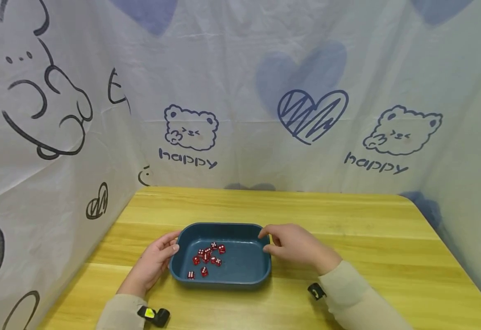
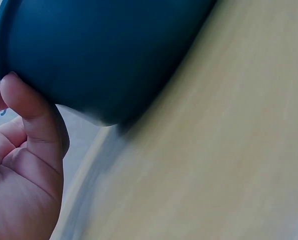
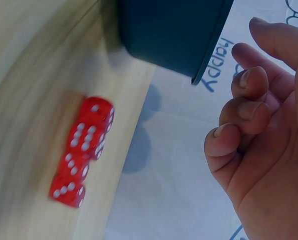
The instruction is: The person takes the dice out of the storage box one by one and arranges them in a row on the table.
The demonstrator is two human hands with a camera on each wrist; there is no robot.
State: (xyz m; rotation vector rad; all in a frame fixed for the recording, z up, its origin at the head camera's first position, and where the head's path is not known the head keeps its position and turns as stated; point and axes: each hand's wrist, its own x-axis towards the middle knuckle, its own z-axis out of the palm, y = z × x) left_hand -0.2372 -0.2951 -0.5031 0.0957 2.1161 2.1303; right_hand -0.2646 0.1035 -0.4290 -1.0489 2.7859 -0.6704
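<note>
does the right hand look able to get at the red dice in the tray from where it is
Probably yes. The right hand rests at the right rim of the blue tray, which is open-topped, and nothing covers the red dice inside it.

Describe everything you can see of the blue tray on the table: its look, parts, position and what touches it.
The blue tray is a shallow, dark teal rectangle with rounded corners and a raised rim, and looks like matte plastic. It sits flat on the wooden table, near the front edge. Small red dice with white pips lie clustered on its left side. The left hand touches its left end, thumb against the outer wall. The right hand is at its right end, fingers at the rim.
</note>
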